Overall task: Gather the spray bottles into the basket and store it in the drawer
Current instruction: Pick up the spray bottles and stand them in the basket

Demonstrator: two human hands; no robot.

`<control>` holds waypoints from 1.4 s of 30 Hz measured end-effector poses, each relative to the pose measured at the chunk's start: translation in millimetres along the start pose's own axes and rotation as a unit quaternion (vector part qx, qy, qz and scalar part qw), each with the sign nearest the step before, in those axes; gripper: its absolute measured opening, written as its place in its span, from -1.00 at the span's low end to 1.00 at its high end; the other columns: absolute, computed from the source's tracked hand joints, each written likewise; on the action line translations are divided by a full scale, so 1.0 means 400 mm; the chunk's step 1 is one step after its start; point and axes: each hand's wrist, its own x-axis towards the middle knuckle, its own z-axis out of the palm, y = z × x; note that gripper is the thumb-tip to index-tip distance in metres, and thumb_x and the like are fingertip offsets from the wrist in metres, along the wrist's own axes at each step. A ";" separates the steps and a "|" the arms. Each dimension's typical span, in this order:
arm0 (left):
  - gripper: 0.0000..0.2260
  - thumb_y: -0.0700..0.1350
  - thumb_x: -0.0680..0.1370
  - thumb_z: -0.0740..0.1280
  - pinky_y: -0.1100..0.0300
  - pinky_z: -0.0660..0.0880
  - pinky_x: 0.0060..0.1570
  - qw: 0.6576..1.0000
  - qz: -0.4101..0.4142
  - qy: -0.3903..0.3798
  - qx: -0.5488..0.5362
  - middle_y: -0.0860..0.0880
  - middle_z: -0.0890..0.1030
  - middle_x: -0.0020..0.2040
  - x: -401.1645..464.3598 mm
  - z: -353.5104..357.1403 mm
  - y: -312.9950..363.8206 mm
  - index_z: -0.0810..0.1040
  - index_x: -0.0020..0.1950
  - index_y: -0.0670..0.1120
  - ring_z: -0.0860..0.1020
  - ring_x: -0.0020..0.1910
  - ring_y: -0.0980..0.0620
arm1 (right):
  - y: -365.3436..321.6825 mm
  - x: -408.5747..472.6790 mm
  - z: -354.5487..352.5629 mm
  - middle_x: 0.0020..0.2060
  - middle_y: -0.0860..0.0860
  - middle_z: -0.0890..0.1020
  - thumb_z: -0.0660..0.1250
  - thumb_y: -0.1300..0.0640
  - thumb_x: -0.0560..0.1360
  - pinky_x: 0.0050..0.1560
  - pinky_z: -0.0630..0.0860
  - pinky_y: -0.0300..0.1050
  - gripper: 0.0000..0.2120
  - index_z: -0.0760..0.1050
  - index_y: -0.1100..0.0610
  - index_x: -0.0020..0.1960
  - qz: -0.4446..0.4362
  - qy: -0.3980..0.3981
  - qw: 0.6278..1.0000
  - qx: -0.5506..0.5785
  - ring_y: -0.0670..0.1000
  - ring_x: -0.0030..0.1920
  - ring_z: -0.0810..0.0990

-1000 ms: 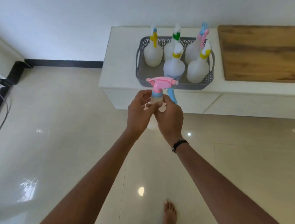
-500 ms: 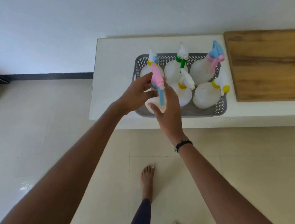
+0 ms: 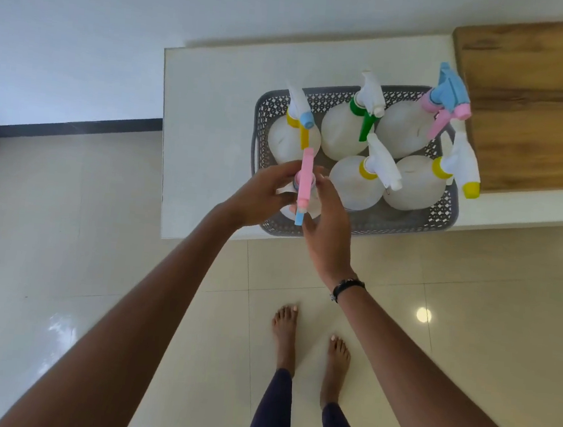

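Observation:
A grey perforated basket (image 3: pixel 441 216) stands on the white cabinet top (image 3: pixel 210 111) and holds several white spray bottles with coloured caps. My left hand (image 3: pixel 261 194) grips the neck of a spray bottle with a pink head (image 3: pixel 304 181) over the basket's front left corner. My right hand (image 3: pixel 324 217) touches the same bottle from the right, its fingers partly apart. The bottle's body is mostly hidden behind both hands. In the basket, a yellow-capped bottle (image 3: pixel 290 139) stands just behind the held one, and a green-capped bottle (image 3: pixel 345 130) stands in the back middle.
A wooden board (image 3: pixel 535 99) covers the cabinet top right of the basket. Glossy cream floor tiles (image 3: pixel 67 228) lie in front, with my bare feet (image 3: pixel 310 338) close to the cabinet's front edge. A white wall rises behind.
I have stepped closer, and both hands have carried the pink-headed bottle from in front of the cabinet to over the basket's front left corner. The view now looks more steeply down.

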 end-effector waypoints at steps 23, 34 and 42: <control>-0.57 -0.23 0.52 0.37 0.20 0.48 0.19 0.861 -0.261 0.423 -0.112 -0.10 0.48 0.34 -0.094 0.102 -0.022 0.37 0.37 -0.13 0.50 0.27 -0.06 | 0.184 -0.010 -0.360 0.05 0.21 0.60 0.25 0.20 0.55 0.10 0.48 -0.09 -0.73 0.49 0.30 0.19 0.088 0.222 0.963 -0.126 0.17 0.07 0.55; -0.64 -0.36 0.49 0.34 0.30 0.57 -0.38 0.829 -0.339 0.396 -0.204 0.00 0.55 -0.19 -0.068 0.157 -0.015 0.49 0.28 -0.17 0.55 -0.30 0.07 | 0.284 0.046 -0.347 -0.36 0.12 0.58 0.19 0.33 0.46 -0.19 0.61 0.14 -0.88 0.43 0.18 -0.21 0.204 0.134 0.967 -0.075 0.20 -0.27 0.60; -0.58 -0.41 0.47 0.34 0.34 0.56 -0.45 0.817 -0.329 0.421 -0.216 -0.10 0.52 0.02 0.007 0.046 -0.025 0.47 0.32 -0.21 0.61 -0.07 -0.17 | 0.271 0.177 -0.294 -0.40 0.16 0.54 0.20 0.37 0.42 -0.23 0.63 0.21 -0.87 0.40 0.20 -0.26 0.179 0.126 0.974 -0.054 0.18 -0.30 0.57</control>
